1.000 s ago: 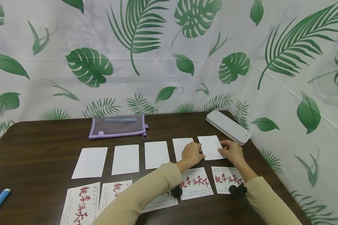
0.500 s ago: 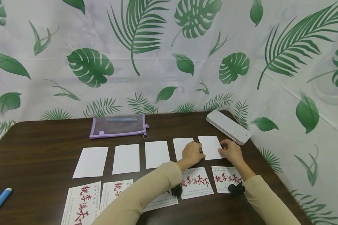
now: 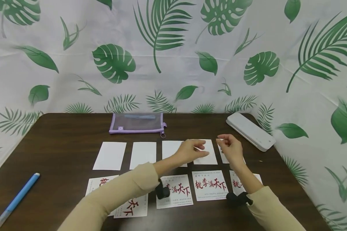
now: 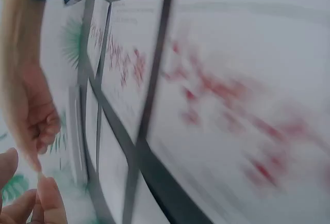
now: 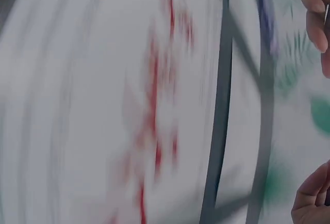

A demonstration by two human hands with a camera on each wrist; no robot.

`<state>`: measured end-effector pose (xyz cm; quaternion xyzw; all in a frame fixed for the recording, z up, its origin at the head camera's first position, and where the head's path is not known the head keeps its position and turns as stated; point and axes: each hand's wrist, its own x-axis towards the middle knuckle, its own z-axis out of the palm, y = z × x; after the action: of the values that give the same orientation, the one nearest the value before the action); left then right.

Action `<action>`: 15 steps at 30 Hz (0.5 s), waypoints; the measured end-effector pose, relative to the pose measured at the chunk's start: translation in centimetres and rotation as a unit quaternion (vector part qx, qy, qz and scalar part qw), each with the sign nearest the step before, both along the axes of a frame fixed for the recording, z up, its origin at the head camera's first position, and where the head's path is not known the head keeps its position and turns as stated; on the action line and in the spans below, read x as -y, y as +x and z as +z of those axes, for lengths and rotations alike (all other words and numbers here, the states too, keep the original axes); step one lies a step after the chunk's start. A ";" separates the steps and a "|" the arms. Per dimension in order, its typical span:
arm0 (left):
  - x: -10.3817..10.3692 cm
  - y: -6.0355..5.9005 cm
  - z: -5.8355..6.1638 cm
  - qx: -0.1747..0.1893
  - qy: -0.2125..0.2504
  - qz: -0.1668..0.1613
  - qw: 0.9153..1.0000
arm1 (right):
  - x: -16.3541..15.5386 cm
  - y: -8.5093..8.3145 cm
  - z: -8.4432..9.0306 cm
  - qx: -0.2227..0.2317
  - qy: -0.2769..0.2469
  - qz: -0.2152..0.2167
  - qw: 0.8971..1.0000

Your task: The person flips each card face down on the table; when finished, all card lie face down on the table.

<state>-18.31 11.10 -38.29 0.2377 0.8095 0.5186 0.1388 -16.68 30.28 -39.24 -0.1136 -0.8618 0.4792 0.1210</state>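
Several blank white cards [image 3: 144,155] lie in a row across the dark table. Nearer the body is a second row of white cards [image 3: 209,186] printed in red characters; sleeves cover some of them. My left hand [image 3: 189,151] hovers over the blank row, thumb and fingers apart, overlapping the third and fourth cards. Loosely bent, the fingers of my right hand [image 3: 231,149] hang over the rightmost blank card [image 3: 223,155], which is partly hidden. Nothing shows in either hand. The left wrist view shows the right hand [image 4: 33,110] with its fingertips close to the left fingers [image 4: 50,201].
A purple-edged mesh pouch [image 3: 136,125] with a pen-like item inside lies at the back. To its right sits a long white case [image 3: 251,131]. A blue pen [image 3: 17,199] lies at the left. Leaf-patterned cloth [image 3: 173,64] hangs behind the table.
Both hands have let go of the rightmost blank card's edges and moved left relative to the cards. The left hand's fingers have spread. The head view has turned, shifting the scene rightward.
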 end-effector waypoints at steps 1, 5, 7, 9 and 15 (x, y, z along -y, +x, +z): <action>1.5 0.1 0.2 0.013 0.013 0.001 1.000 | 1.1 0.0 0.1 0.007 -0.029 0.011 0.999; 6.7 0.4 0.0 0.044 0.027 0.018 0.999 | 5.6 0.4 0.0 0.023 -0.080 0.054 0.995; 8.8 0.6 -0.2 0.055 0.030 0.027 0.998 | 7.5 0.6 -0.2 0.024 -0.094 0.075 0.992; 10.8 0.9 -0.4 0.059 0.028 0.034 0.997 | 9.3 0.7 -0.4 0.023 -0.100 0.094 0.990; 15.5 2.1 -0.8 0.061 0.027 0.049 0.997 | 13.7 1.0 -0.8 0.021 -0.115 0.142 0.983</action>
<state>-16.24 -4.40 -39.10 0.1698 0.7959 0.5598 0.1557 -15.67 16.61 -40.07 -0.0133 -0.8110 0.5846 0.0195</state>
